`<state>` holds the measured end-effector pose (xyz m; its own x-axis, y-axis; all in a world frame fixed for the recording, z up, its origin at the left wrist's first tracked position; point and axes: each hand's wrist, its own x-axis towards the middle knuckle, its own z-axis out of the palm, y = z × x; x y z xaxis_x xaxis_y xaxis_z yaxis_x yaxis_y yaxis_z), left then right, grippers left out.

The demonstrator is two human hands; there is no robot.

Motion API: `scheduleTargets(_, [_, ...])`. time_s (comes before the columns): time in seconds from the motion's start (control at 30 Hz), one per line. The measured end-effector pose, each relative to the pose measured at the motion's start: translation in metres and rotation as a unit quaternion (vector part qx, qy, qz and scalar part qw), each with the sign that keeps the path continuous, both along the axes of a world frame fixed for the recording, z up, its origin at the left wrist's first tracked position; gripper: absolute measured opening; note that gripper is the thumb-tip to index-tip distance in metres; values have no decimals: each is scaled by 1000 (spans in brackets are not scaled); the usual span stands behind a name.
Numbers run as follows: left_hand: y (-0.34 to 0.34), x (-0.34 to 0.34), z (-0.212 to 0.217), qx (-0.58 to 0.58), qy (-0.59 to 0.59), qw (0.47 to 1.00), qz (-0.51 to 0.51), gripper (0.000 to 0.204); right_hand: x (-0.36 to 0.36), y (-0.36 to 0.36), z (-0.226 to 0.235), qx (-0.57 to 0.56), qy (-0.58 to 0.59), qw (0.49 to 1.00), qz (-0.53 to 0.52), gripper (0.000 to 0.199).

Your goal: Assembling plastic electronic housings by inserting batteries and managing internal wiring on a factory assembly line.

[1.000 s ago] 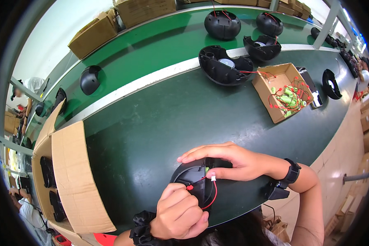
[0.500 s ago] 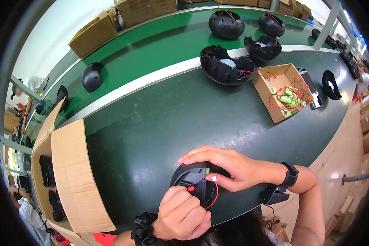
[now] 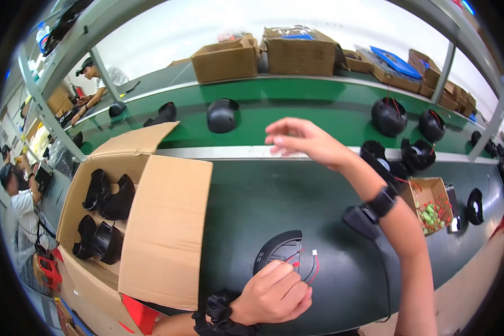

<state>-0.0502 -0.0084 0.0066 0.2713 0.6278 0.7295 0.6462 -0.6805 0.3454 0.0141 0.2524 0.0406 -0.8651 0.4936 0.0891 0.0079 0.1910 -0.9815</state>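
A round black plastic part (image 3: 279, 252) with red and black wires (image 3: 307, 265) lies on the dark green table near me. My left hand (image 3: 274, 294) rests on its near edge with fingers curled, pinching the wires. My right hand (image 3: 301, 140) is raised high over the table, reaching toward the green conveyor (image 3: 297, 106), fingers loosely apart and holding nothing. A black watch (image 3: 382, 201) sits on that wrist.
An open cardboard box (image 3: 145, 224) with several black parts stands at my left. A small box (image 3: 431, 207) of green and red pieces sits at right. Black shells (image 3: 222, 115) ride the conveyor; cartons (image 3: 229, 56) line the back. Other workers (image 3: 98, 75) sit at left.
My head has lifted, showing more of the conveyor and box. My right hand left the black part and rose toward the conveyor. My left hand stays on the part.
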Motion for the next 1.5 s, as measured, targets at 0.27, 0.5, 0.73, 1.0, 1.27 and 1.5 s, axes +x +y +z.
scheduleTargets(0.27, [8,-14,-4,10,6,997,71,17,-156,84,-43,613,-65,782,-96,76])
scheduleTargets(0.5, [12,-14,-9,22,-37,996,76,17,-186,114,-56,803,-103,584,-67,51])
scheduleTargets(0.73, [20,-20,-6,37,-60,995,69,16,-138,117,-7,615,-169,763,-111,62])
scheduleTargets(1.0, [24,-15,-13,64,-88,992,67,19,7,41,7,235,50,954,-182,42])
scheduleTargets(1.27, [14,-14,-11,6,-97,994,48,15,128,-105,-54,136,-104,972,-159,31])
scheduleTargets(1.5, [5,8,-8,-16,-69,996,-59,19,120,-161,-65,-165,171,966,-106,43])
